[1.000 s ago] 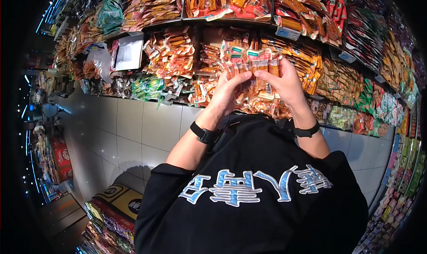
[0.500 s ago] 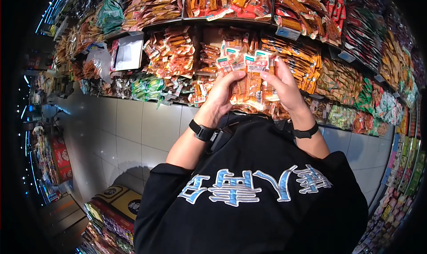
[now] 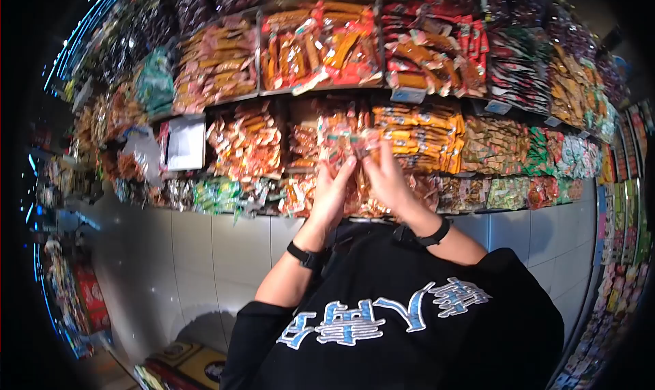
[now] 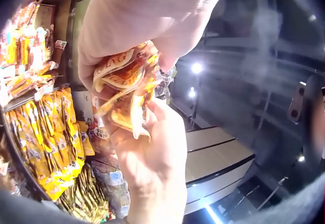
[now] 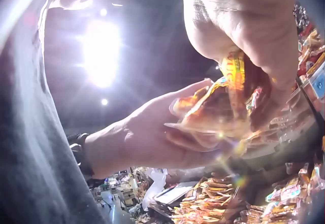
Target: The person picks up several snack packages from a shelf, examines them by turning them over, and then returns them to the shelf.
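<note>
Both hands hold a small bunch of snack packets in clear plastic, blurred in the head view, in front of the shelves. My left hand grips the bunch from the left, thumb on the near side. From the other side my right hand grips it, its thumb close to the left thumb. In the left wrist view, stacked orange-brown packet edges show between the left hand above and the right hand below. The right wrist view shows the packets between both palms.
Shelf bins full of packaged snacks rise ahead. Yellow packets lie right of the hands, orange ones to the left, beside a white box. Tiled floor lies below; a yellow-and-black carton stands lower left.
The packets, fanned out with labels facing me half a second ago, are now drawn closer together. The hands have come nearer each other. The head view has tilted up, so the shelves appear lower.
</note>
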Motion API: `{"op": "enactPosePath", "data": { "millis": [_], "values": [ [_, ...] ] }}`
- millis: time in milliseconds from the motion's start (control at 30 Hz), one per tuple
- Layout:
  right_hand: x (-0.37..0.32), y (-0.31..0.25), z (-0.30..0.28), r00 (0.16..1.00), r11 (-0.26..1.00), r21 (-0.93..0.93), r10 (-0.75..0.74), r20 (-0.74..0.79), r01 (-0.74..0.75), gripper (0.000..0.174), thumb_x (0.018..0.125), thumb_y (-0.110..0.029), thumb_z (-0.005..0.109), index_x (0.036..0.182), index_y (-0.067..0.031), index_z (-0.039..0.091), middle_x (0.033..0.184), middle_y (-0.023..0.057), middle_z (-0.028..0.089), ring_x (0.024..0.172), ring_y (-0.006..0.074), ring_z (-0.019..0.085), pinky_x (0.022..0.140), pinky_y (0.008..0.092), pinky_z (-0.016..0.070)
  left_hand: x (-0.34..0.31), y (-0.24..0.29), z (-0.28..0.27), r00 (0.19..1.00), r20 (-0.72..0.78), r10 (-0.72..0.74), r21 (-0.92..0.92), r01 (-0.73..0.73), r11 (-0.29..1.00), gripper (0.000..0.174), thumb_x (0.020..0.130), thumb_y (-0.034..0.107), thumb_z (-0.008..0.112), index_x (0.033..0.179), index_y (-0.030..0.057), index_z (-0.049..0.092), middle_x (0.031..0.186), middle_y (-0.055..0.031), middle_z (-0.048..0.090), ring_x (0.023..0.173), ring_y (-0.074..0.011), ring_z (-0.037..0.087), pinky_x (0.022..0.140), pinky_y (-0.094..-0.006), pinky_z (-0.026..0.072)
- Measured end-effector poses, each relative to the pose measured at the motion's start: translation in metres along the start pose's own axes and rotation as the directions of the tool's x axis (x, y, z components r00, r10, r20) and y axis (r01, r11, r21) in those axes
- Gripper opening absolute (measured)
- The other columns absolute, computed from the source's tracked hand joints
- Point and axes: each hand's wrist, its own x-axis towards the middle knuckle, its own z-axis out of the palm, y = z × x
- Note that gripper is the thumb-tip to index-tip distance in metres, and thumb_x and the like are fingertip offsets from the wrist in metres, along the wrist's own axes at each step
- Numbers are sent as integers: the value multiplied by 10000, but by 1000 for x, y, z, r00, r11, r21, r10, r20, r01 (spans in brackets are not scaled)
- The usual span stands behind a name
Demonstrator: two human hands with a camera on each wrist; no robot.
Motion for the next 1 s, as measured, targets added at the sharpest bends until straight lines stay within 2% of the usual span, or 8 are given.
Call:
{"op": "enactPosePath", "data": {
  "millis": [100, 200, 233, 300, 567, 733, 833, 1000],
  "values": [
    [-1, 10, 0, 993, 999, 21, 23, 120, -26, 352, 998, -203, 460, 1253, 29, 386, 1263, 302, 460, 1197, 412, 482, 968, 430, 403, 2, -6, -3, 999, -10, -51, 72, 51, 996, 223, 980, 283, 578, 1150, 144, 538, 753, 72, 551, 610, -36, 502, 516, -199, 401],
    [-5, 7, 2, 978, 990, 95, 81, 194, -101, 755, 934, -408, 588, 1399, 95, 270, 1405, 288, 363, 1342, 364, 360, 1107, 406, 294, 3, -3, 2, 994, 107, -28, -211, 50, 976, 345, 1011, 267, 506, 1283, 56, 505, 1163, -47, 617, 1011, -135, 606, 855, -291, 510],
    [-6, 4, 1, 975, 990, 114, 55, 216, -81, 847, 900, -449, 635, 1410, 104, 247, 1426, 293, 337, 1364, 362, 333, 1120, 403, 279, 10, -9, -4, 989, 124, -79, -258, 109, 960, 401, 1016, 326, 489, 1321, 67, 488, 1246, -64, 588, 1155, -170, 554, 1024, -351, 431],
    [-6, 18, 1, 974, 992, 97, 59, 218, -82, 962, 801, -412, 759, 1431, 87, 230, 1416, 259, 362, 1341, 330, 359, 1113, 390, 289, 13, -15, -8, 972, 207, -111, -293, 170, 941, 480, 1020, 406, 451, 1365, 72, 457, 1282, -61, 572, 1176, -181, 539, 1071, -369, 388],
    [-5, 3, -12, 927, 706, 608, 209, 313, -364, 792, 725, -35, 813, 1386, -9, 377, 1185, 66, 581, 1075, 151, 578, 921, 296, 472, 22, -21, -14, 930, 339, -141, 82, 120, 989, 621, 1029, 477, 347, 1487, 65, 271, 1432, -110, 449, 1329, -232, 418, 1133, -388, 286],
    [-5, 11, -12, 974, 699, 678, 154, 168, -227, 552, 766, -17, 771, 1235, -57, 482, 1001, -2, 595, 874, 93, 591, 785, 255, 498, 31, -11, -11, 878, 456, -143, 270, 17, 963, 775, 1014, 420, 409, 1552, 101, -48, 1559, -147, 222, 1408, -246, 276, 1124, -342, 264],
    [0, 3, -22, 969, 653, 718, 192, 153, -243, 555, 766, -16, 756, 1247, -57, 481, 989, 1, 596, 852, 94, 591, 791, 254, 497, 30, -15, -9, 899, 412, -153, 390, -22, 921, 779, 1010, 416, 417, 1545, 51, -15, 1601, -178, 82, 1484, -258, 81, 1174, -358, 154],
    [56, -20, -74, 981, 843, 519, -48, -190, 142, 627, 765, -66, 726, 1327, -51, 446, 1153, 39, 593, 1013, 139, 586, 883, 302, 492, 22, -5, -5, 881, 467, -77, 389, -126, 913, 733, 999, 403, 467, 1540, 44, 128, 1609, -169, 71, 1496, -259, 3, 1189, -375, 92]
  ]
}}
